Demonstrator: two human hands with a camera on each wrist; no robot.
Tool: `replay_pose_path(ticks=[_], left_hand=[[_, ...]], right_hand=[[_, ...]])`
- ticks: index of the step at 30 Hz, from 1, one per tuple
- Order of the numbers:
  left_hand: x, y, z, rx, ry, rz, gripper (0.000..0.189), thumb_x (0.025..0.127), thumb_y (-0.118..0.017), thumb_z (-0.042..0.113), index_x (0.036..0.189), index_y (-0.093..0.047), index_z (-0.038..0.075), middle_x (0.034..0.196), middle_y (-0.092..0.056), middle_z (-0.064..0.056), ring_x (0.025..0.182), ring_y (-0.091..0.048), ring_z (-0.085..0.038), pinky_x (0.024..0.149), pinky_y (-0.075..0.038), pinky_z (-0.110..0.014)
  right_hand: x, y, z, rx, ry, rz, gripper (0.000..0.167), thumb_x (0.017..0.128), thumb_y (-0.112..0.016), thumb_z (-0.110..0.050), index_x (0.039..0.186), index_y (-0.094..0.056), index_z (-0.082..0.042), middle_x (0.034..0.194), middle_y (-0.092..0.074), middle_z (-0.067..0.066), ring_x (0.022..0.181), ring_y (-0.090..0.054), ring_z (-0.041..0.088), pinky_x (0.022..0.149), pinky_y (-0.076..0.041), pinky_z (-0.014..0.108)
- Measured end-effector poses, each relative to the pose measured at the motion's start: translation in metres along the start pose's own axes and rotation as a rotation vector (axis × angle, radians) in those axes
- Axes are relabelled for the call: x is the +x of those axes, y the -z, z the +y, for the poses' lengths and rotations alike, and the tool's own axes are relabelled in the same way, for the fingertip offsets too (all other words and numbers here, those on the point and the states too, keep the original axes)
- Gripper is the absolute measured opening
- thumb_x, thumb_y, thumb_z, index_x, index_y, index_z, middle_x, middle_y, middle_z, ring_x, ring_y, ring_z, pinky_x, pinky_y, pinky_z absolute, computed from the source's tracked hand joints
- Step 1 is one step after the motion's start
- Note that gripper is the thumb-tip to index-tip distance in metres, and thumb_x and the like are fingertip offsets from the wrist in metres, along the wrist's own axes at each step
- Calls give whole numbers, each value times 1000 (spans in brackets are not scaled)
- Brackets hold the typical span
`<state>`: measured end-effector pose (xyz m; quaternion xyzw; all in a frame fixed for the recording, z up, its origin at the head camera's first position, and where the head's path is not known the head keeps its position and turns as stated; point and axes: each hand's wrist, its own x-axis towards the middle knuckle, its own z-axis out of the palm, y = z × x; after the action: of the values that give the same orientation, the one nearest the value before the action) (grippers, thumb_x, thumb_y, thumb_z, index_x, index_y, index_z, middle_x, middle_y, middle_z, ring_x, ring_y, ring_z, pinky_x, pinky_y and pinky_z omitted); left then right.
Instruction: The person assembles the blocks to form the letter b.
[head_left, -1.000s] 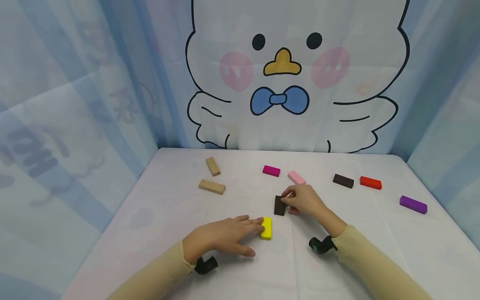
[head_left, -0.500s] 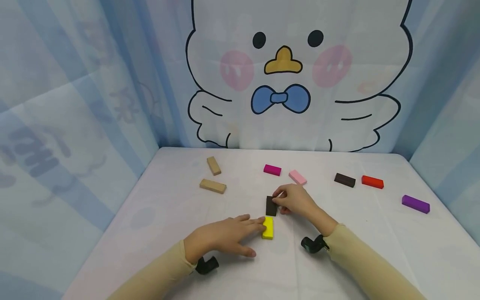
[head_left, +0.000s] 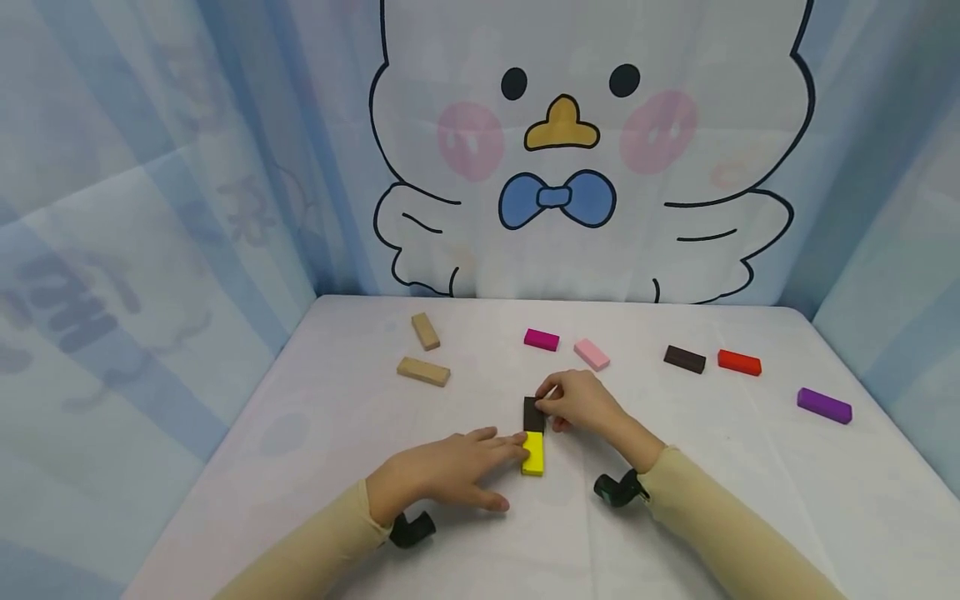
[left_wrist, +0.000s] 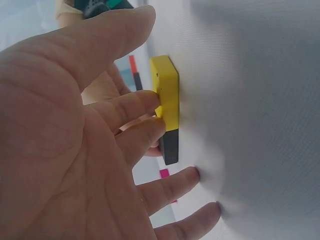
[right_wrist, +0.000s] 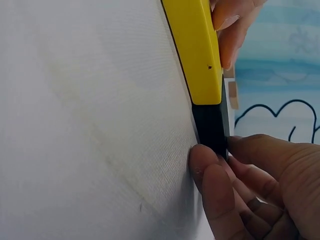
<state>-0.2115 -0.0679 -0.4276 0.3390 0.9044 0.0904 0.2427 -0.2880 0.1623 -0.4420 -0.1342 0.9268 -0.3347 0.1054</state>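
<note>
A yellow block [head_left: 534,458] lies lengthwise on the white table in front of me. My left hand [head_left: 453,468] is spread out beside it, two fingertips touching its left side. A black block [head_left: 532,418] stands end to end with the yellow one at its far end. Thumb and fingers of my right hand [head_left: 581,402] pinch the black block near its far right corner. The right wrist view shows the near end of the black block [right_wrist: 209,125] right against the yellow block [right_wrist: 197,55]. Both are in line in the left wrist view too.
Two plain wooden blocks [head_left: 423,372] lie back left. Behind my right hand are a magenta block [head_left: 542,339] and a pink block [head_left: 592,354]. Farther right lie a second dark block [head_left: 685,359], a red block [head_left: 739,362] and a purple block [head_left: 824,406]. A printed curtain hangs behind.
My right hand has slid the black block left and slightly nearer, from beyond the yellow block's right corner to its far end. The left hand has stayed on the yellow block.
</note>
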Motion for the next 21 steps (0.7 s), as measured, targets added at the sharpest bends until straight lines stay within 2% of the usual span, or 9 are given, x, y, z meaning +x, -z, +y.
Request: replay_pose_path(ticks=[21], left_hand=[[0,-1,2,-2,3,4,71,94,-72,55,155,-43,36,170,-22,18,157,-27,-32,120,-36,-59]], right_hand=[[-4,6,2,3,-20,-21,17,94,-77,-16,106,-75,-4,80,-71,2,56,-65,12,57,-58,25]])
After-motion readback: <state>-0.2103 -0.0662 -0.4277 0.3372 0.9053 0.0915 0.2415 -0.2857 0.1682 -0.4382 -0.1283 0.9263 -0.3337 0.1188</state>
